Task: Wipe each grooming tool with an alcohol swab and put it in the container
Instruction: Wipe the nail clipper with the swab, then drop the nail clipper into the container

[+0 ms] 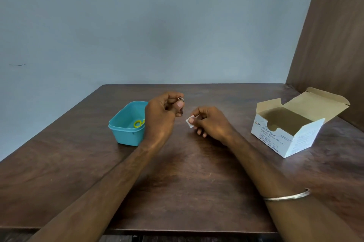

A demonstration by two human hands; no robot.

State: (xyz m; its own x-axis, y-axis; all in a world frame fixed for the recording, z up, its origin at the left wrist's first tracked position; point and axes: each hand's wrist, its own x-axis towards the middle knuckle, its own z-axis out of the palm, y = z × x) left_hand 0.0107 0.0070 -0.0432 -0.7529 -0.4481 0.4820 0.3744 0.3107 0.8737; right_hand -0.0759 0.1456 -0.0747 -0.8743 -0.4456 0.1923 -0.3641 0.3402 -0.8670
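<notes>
My left hand (162, 115) is raised above the table and pinches a small metal grooming tool (181, 103), most of it hidden by the fingers. My right hand (210, 121) sits just to its right and holds a small white alcohol swab (190, 121) between thumb and fingers. The swab and the tool are a little apart. A teal plastic container (126, 133) stands left of my left hand, partly behind it, with yellow-handled scissors (138, 123) lying inside.
An open white box of alcohol swabs (285, 131) stands at the right, flaps up. The dark wooden table (187, 172) runs to a grey wall behind and a brown panel at the right. A metal bangle (287, 196) circles my right forearm.
</notes>
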